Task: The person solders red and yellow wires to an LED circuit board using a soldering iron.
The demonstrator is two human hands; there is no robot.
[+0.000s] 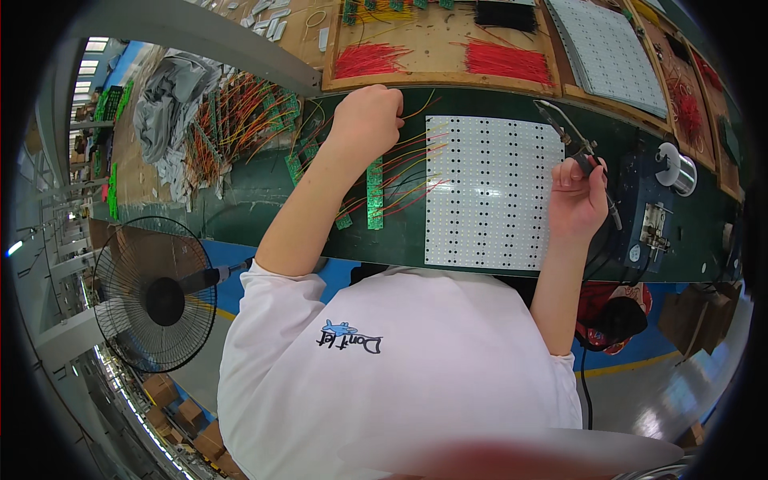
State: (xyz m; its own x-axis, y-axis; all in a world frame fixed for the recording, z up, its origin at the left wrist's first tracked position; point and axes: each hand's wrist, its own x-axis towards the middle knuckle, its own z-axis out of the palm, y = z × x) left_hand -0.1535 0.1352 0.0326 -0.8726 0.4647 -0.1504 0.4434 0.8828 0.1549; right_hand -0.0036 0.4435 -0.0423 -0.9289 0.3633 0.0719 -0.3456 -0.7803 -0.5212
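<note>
My left hand [370, 120] is closed above the far edge of the wires, and a thin yellow wire [419, 112] comes out from its fingertips. Below it lies a narrow green circuit board strip [375, 194], with red, yellow and black wires running right onto a white perforated panel [494, 192]. My right hand [579, 197] is wrapped round the dark handle of a soldering iron [590, 162], over the panel's right edge. The iron's metal front part points away, toward the far side. My left fingertips are partly hidden by the hand itself.
A blue soldering station [640, 220] and a solder wire spool [678, 170] stand at the right. Wooden trays hold red wire bundles [508, 62] and stacked white panels [610, 56]. Wired green boards [240, 120] pile up at the left, above a black fan [156, 294].
</note>
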